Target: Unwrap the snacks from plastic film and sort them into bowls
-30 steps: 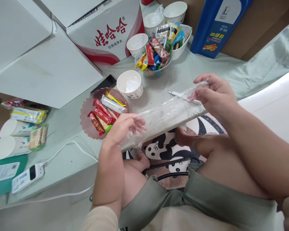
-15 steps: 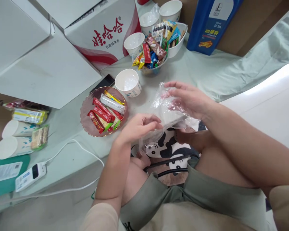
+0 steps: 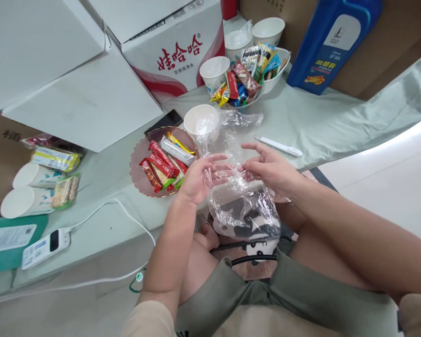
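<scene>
A crinkled clear plastic bag [image 3: 243, 206] hangs between my hands, its lower part in front of the panda-patterned surface below and its upper end spread near a white paper cup [image 3: 199, 117]. My left hand [image 3: 208, 178] has its fingers stretched along the film, part of it caught about the thumb. Thumb and fingers of my right hand [image 3: 266, 168] pinch the gathered middle of the bag. Left of my hands lies a pink ribbed plate [image 3: 138, 168] of wrapped snack bars [image 3: 163, 164]. A slim white pen-like stick [image 3: 279, 146] lies beyond my right hand.
Bowls of wrapped snacks [image 3: 243, 84] and several paper cups [image 3: 214, 70] stand at the back, beside a blue jug [image 3: 331, 47]. White cartons [image 3: 80, 93] fill the left. A white power bank [image 3: 45, 248] with a cable [image 3: 126, 208] lies near the table's front edge.
Both hands have come closer together. The plastic bag now stretches up toward the paper cup and hangs lower in front. The white stick has come into sight, and the view has shifted slightly.
</scene>
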The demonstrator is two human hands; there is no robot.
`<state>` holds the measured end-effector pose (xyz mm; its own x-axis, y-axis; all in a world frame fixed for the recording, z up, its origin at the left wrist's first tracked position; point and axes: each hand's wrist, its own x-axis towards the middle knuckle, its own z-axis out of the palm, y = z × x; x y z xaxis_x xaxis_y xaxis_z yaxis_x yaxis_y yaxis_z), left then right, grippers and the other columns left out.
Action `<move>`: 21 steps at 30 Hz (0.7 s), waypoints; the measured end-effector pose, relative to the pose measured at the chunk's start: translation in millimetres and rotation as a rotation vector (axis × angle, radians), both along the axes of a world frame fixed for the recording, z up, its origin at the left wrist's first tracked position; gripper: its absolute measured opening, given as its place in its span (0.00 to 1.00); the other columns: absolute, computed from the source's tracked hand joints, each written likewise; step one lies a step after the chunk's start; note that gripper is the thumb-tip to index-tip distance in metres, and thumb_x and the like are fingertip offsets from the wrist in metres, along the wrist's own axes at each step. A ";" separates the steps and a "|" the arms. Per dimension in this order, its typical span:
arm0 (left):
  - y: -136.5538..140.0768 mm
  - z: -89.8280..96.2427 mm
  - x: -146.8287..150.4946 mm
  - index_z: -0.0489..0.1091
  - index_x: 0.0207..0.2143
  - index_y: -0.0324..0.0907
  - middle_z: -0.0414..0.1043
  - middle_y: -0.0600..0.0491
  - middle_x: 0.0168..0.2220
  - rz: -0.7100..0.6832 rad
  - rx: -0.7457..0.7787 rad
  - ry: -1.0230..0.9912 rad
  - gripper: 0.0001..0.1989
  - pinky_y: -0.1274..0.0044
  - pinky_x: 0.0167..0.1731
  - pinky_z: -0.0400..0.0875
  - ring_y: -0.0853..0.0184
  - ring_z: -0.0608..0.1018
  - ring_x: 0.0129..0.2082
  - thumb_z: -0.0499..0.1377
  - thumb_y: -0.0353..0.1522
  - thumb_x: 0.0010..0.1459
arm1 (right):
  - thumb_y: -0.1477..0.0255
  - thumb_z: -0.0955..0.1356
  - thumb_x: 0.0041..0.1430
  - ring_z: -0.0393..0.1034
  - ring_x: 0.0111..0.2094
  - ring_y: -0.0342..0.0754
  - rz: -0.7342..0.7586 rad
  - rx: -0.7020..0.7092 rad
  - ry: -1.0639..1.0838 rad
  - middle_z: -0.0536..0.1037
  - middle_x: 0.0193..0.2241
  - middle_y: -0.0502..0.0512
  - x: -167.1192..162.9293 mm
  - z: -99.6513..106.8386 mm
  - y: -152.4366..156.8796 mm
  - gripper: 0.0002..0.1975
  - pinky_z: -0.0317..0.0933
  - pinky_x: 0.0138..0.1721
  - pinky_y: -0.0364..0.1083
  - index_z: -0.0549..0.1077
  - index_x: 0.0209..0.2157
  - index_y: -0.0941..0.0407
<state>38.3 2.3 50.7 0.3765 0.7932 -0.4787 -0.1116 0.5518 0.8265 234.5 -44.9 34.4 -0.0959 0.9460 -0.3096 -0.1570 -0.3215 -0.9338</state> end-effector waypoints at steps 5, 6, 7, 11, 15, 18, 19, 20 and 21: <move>1.5 4.4 -10.2 0.66 0.59 0.41 0.80 0.51 0.28 0.017 0.190 0.166 0.33 0.76 0.28 0.77 0.64 0.83 0.27 0.64 0.34 0.49 | 0.71 0.70 0.58 0.78 0.31 0.49 -0.167 -0.098 0.010 0.80 0.33 0.53 7.3 4.3 5.9 0.24 0.76 0.37 0.51 0.64 0.56 0.50; 0.3 5.3 -10.6 0.62 0.63 0.43 0.80 0.52 0.28 0.022 0.242 0.192 0.38 0.76 0.29 0.77 0.64 0.83 0.27 0.66 0.33 0.49 | 0.71 0.70 0.58 0.78 0.31 0.49 -0.183 -0.105 0.019 0.80 0.33 0.53 8.7 4.6 6.4 0.24 0.76 0.37 0.51 0.64 0.56 0.50; -1.1 5.9 -10.3 0.59 0.65 0.45 0.80 0.53 0.28 0.032 0.301 0.212 0.40 0.75 0.30 0.77 0.64 0.83 0.28 0.66 0.32 0.49 | 0.72 0.69 0.58 0.78 0.31 0.49 -0.193 -0.103 0.024 0.80 0.32 0.52 9.8 4.5 6.4 0.24 0.76 0.37 0.51 0.64 0.55 0.50; -5.4 5.1 -6.9 0.70 0.53 0.45 0.80 0.53 0.31 0.060 0.505 0.240 0.24 0.75 0.34 0.77 0.67 0.82 0.30 0.63 0.31 0.52 | 0.72 0.69 0.58 0.79 0.32 0.50 -0.190 -0.037 0.014 0.80 0.33 0.52 12.0 3.3 3.8 0.26 0.75 0.38 0.52 0.62 0.57 0.50; -2.6 1.6 -8.4 0.76 0.38 0.41 0.79 0.51 0.33 0.054 0.611 0.277 0.10 0.76 0.35 0.76 0.68 0.80 0.33 0.65 0.33 0.52 | 0.72 0.71 0.56 0.78 0.33 0.50 -0.114 0.065 0.034 0.80 0.32 0.49 14.2 6.3 1.5 0.32 0.75 0.42 0.55 0.58 0.61 0.50; 1.8 -1.8 -13.1 0.75 0.49 0.41 0.78 0.53 0.34 -0.016 0.728 0.365 0.21 0.75 0.38 0.76 0.68 0.80 0.34 0.67 0.31 0.50 | 0.73 0.72 0.55 0.78 0.34 0.51 -0.116 0.141 0.028 0.79 0.30 0.48 16.7 9.6 1.2 0.37 0.74 0.47 0.58 0.55 0.63 0.50; 3.1 -2.9 -14.8 0.74 0.51 0.41 0.78 0.53 0.33 -0.032 0.798 0.408 0.22 0.74 0.39 0.76 0.68 0.79 0.34 0.66 0.30 0.51 | 0.73 0.72 0.56 0.78 0.35 0.51 -0.132 0.167 0.024 0.79 0.29 0.47 17.4 9.6 1.2 0.38 0.73 0.49 0.58 0.54 0.64 0.50; 4.0 -4.0 -16.3 0.75 0.51 0.42 0.77 0.53 0.33 -0.043 0.877 0.457 0.21 0.74 0.39 0.75 0.69 0.79 0.34 0.65 0.29 0.53 | 0.73 0.71 0.56 0.78 0.36 0.52 -0.146 0.190 0.018 0.78 0.29 0.46 18.1 8.4 1.2 0.39 0.72 0.50 0.59 0.53 0.66 0.49; 4.7 -4.9 -17.7 0.76 0.49 0.42 0.77 0.54 0.33 -0.051 0.960 0.508 0.17 0.74 0.38 0.75 0.69 0.78 0.33 0.64 0.29 0.54 | 0.73 0.71 0.57 0.78 0.37 0.52 -0.153 0.210 0.007 0.78 0.29 0.46 18.7 6.2 1.3 0.40 0.72 0.51 0.60 0.51 0.67 0.49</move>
<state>20.6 7.0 45.7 0.3522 0.9089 0.2232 0.3702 -0.3543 0.8587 253.2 -43.6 40.6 0.0514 0.9932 -0.1049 -0.1959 -0.0929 -0.9762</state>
